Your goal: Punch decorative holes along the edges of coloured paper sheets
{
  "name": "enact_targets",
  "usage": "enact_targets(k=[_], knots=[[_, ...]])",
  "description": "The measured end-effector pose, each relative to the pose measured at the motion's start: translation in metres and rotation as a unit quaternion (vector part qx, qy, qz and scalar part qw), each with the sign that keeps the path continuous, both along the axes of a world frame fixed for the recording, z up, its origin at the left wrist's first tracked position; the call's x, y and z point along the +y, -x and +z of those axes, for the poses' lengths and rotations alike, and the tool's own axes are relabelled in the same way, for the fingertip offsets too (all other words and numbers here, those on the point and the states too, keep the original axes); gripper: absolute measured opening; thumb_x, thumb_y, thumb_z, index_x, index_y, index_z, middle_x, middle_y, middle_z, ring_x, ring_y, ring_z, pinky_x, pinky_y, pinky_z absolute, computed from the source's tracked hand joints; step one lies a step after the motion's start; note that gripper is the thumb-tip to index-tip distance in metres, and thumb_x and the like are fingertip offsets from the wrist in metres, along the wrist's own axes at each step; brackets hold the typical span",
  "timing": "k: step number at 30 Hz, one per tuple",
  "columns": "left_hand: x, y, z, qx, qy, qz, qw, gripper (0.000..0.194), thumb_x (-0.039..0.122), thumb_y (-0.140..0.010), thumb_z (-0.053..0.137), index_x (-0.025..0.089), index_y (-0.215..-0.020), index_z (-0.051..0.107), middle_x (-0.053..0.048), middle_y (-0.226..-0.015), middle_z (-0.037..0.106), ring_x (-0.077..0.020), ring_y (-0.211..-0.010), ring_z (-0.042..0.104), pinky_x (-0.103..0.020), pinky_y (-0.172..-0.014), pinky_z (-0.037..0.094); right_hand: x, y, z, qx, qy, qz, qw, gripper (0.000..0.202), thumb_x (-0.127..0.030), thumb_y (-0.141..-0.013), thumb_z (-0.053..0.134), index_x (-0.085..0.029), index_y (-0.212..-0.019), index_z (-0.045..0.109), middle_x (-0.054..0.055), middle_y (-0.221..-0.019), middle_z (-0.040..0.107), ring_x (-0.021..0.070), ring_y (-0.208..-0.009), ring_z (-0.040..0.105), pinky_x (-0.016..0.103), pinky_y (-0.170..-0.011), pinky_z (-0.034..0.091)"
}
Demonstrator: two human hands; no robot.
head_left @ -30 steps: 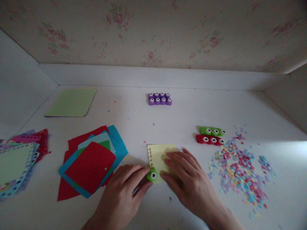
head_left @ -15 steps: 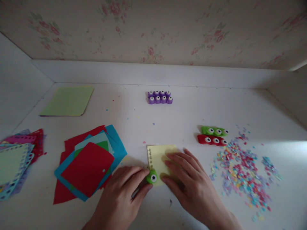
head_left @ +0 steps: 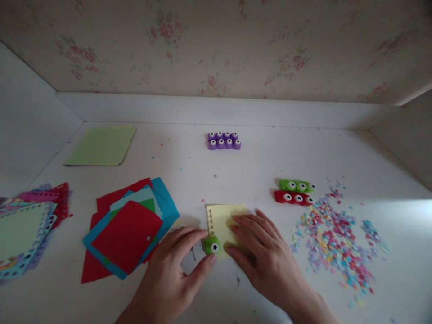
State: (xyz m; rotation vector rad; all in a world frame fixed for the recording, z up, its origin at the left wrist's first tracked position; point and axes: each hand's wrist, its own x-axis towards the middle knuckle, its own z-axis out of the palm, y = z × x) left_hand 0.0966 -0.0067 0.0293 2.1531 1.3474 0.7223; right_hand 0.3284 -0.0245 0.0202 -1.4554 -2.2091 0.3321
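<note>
A green craft punch [head_left: 212, 246] with a white star-marked button sits over the left edge of a pale yellow paper [head_left: 221, 218]. A row of punched cut-outs runs down that edge above it. My left hand [head_left: 173, 265] has the punch between forefinger and thumb, the forefinger at its far side and the thumb at its near side. My right hand [head_left: 266, 256] lies with its fingers stretched over the paper's right part, covering some of it; the thumb is close to the punch.
Purple punches [head_left: 224, 143] stand at the back. Green punches [head_left: 297, 185] and red punches [head_left: 293, 197] line up at right, beside scattered paper confetti [head_left: 337, 238]. Left of my hands are coloured sheets [head_left: 126, 238], punched sheets [head_left: 27, 229] and a pale green stack [head_left: 101, 146].
My left forefinger and thumb have moved a little farther apart around the punch. The right hand stays on the paper. The view has shifted slightly.
</note>
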Motion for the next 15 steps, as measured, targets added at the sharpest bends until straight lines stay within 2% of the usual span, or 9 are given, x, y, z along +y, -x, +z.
enact_targets(k=[3,8,15], knots=[[0.003,-0.008,0.004,-0.010,0.039,0.015,0.999,0.021,0.039,-0.094,0.056,0.026,-0.106,0.068,-0.004,-0.102,0.071,-0.0207,-0.092,0.067,-0.035,-0.080,0.059,0.000,0.001,0.002,0.001,0.003,-0.001,1.000,0.031,-0.033,-0.090,0.065,-0.024,-0.120,0.063,0.008,-0.120,0.068,0.0274,-0.116,0.060,0.057,-0.110,0.041],[0.006,-0.019,0.006,0.025,0.033,0.005,0.999,0.017,0.037,-0.093,0.058,0.025,-0.092,0.071,-0.004,-0.093,0.069,-0.0213,-0.089,0.064,-0.037,-0.080,0.055,-0.001,0.001,0.003,0.004,0.001,-0.001,1.000,0.030,-0.033,-0.090,0.065,-0.024,-0.118,0.064,0.008,-0.119,0.068,0.0277,-0.115,0.060,0.058,-0.109,0.041],[0.017,-0.026,0.012,0.112,0.025,-0.028,0.993,0.018,0.025,-0.088,0.058,0.022,-0.071,0.060,-0.003,-0.077,0.059,-0.0201,-0.075,0.058,-0.033,-0.069,0.050,-0.001,0.001,0.002,0.009,-0.003,-0.001,1.000,0.029,-0.033,-0.089,0.066,-0.024,-0.117,0.065,0.008,-0.120,0.067,0.0274,-0.116,0.060,0.057,-0.109,0.040]])
